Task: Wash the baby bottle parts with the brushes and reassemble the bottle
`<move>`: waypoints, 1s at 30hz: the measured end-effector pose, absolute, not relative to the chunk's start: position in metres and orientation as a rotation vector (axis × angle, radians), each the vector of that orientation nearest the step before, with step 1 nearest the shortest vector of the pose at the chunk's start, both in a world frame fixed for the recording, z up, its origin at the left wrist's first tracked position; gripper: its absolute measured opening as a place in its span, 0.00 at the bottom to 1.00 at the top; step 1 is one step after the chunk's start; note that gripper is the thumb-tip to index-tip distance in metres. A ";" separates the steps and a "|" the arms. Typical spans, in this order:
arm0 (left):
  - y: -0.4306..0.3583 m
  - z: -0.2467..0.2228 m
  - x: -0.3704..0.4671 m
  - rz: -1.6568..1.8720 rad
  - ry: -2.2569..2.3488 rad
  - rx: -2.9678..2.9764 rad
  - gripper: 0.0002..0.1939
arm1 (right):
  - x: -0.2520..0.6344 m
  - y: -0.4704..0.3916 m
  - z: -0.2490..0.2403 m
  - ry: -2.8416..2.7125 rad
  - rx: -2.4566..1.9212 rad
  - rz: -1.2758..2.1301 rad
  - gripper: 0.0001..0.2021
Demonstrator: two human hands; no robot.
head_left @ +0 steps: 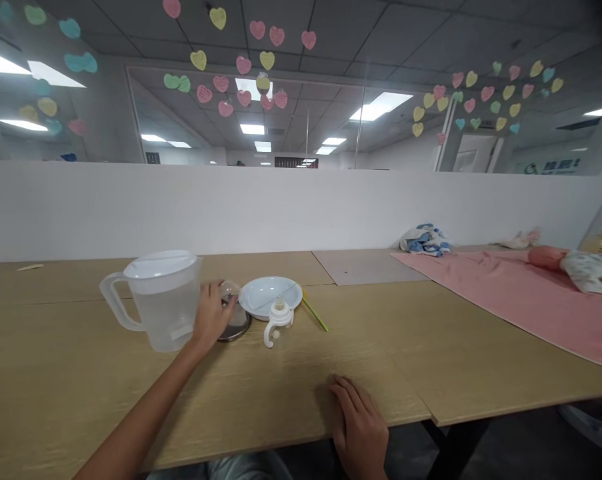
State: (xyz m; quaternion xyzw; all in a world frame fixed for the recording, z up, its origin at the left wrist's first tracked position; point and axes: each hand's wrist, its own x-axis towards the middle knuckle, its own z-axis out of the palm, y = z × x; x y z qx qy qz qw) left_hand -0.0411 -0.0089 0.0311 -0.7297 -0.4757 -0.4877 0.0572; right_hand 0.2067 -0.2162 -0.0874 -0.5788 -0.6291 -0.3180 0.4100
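My left hand [215,312] is closed round a small clear cup [229,289], just above or on a dark round metal dish [237,325]. To its left stands a translucent plastic pitcher [163,300] with a white lid and handle. On the other side lies a white plate [263,293] with a thin stick across it. A small bottle with a white handled top [279,317] is at the plate's front edge, and a yellow-green stick [315,311] lies to the right. My right hand [359,423] rests at the table's front edge, fingers together and slightly curled, holding nothing visible.
The wooden table [281,400] runs up to a white partition [281,207] with windows above. A pink cloth [505,293] covers its right part, with a doll-like item [588,270] on it. A blue-and-white cloth [425,240] is bunched at the back right.
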 end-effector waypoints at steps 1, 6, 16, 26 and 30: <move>-0.021 0.041 -0.034 -1.529 -1.422 -2.209 0.20 | 0.206 -0.216 -0.089 -1.575 -1.465 -0.773 0.15; -0.064 0.063 0.018 -1.683 -1.018 -2.512 0.19 | 0.204 -0.221 -0.085 -1.574 -1.472 -0.706 0.15; -0.058 0.018 0.041 -1.731 -0.898 -2.709 0.21 | 0.208 -0.222 -0.082 -1.638 -1.430 -0.805 0.16; -0.045 0.013 0.042 -1.864 -0.738 -2.748 0.18 | 0.205 -0.217 -0.091 -1.547 -1.393 -0.812 0.15; -0.042 0.015 0.043 -1.829 -0.693 -2.739 0.19 | 0.203 -0.217 -0.090 -1.526 -1.398 -0.781 0.13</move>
